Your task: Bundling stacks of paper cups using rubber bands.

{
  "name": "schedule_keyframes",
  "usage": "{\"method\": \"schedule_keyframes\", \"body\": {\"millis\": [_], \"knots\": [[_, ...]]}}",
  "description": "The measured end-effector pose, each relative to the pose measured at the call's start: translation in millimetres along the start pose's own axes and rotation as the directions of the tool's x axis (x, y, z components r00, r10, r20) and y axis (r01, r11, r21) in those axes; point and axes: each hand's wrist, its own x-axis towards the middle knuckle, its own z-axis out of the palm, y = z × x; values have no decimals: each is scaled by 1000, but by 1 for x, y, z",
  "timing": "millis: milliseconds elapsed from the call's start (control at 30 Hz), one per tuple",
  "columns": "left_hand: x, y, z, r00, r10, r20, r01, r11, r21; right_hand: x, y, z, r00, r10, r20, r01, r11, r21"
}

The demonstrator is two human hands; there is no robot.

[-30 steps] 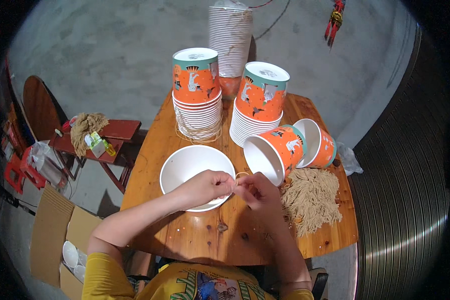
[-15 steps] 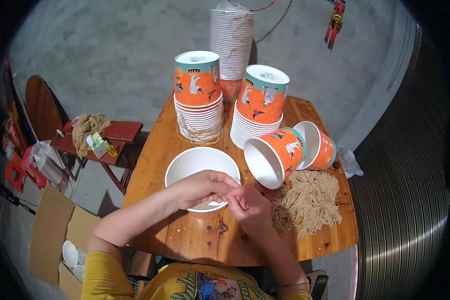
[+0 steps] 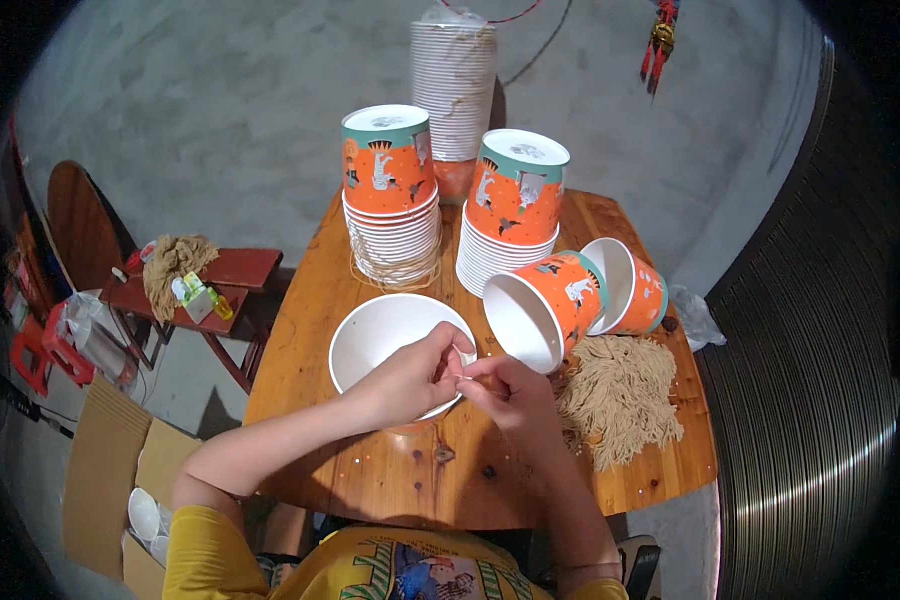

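An open white-lined paper bucket [image 3: 355, 345] stands upright in front of me, its outside mostly hidden. Over its right rim my left hand [image 3: 418, 378] is closed, thumb and fingers pinched around something small and whitish. My right hand [image 3: 518, 400] meets it there, thumb and forefinger pressed together at the same spot. What both pinch is too small to name; it may be a thread or the rim itself. Right of the hands lies an orange paper bucket [image 3: 575, 295] on its side, mouth toward me. Below it spreads a heap of tan strings [image 3: 620, 405].
Another tipped bucket [image 3: 645, 295] lies behind the first. Upside-down bucket stacks stand at the back left [image 3: 390, 165] and back right [image 3: 518, 190], with a tall stack [image 3: 453, 90] behind. A red bench [image 3: 240, 268] and an open cardboard box [image 3: 105, 480] are at left, a ribbed shutter [image 3: 800, 400] at right.
Both hands have shifted slightly; the left fingers now point up more at the rim, and the right thumb and forefinger reach toward them. The view has shifted a little.
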Motion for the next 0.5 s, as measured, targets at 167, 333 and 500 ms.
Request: {"method": "schedule_keyframes", "body": {"millis": [167, 333, 500], "knots": [[0, 1, 0, 998, -9, 65, 7, 999, 37, -1, 7, -3, 999, -43, -10, 42, 996, -81], [-2, -2, 3, 994, 112, -4, -111, 990, 82, -1, -3, -2, 998, 49, 30, -45, 991, -126], [-3, -1, 5, 972, 233, -20, -223, 950, 219, -3, -1, 1, 1000, 11, 0, -11, 997, -73]]}}
